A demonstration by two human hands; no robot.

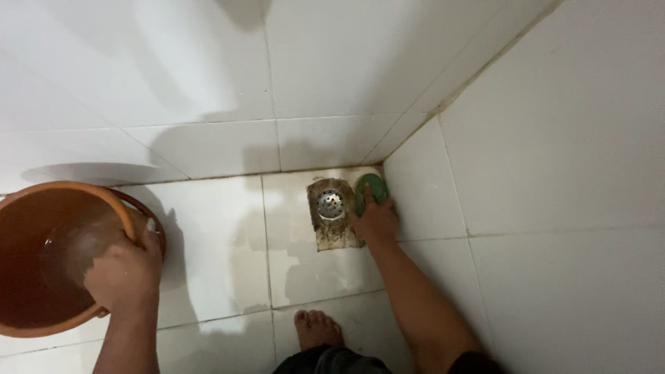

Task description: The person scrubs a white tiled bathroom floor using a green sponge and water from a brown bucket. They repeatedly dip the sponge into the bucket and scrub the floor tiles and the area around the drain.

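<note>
From the head camera, looking down into a tiled corner: the right hand [376, 220] presses on a green scrub pad [369, 191], fingers spread over its lower edge and holding it flat against the floor [215, 235]. The pad is round, dull green, and sits right in the corner where the two white walls meet, touching the right wall's base. Just beside it to the left is a round metal drain cover [330, 203], perforated and shiny, set in a small square patch [335, 235] that is stained brown and grimy around the edges. The hand's heel rests on the lower right part of that stained patch.

The left hand [125, 273] is closed over the rim of an orange bucket [41, 305] at the left edge of the view, fingers curled over the edge, gripping it. The bucket holds a little water [66, 263], and stands on the floor well apart from the drain. The floor tiles look damp in uneven patches. A bare foot [317, 328] stands between the two arms, near the bottom of the view.
</note>
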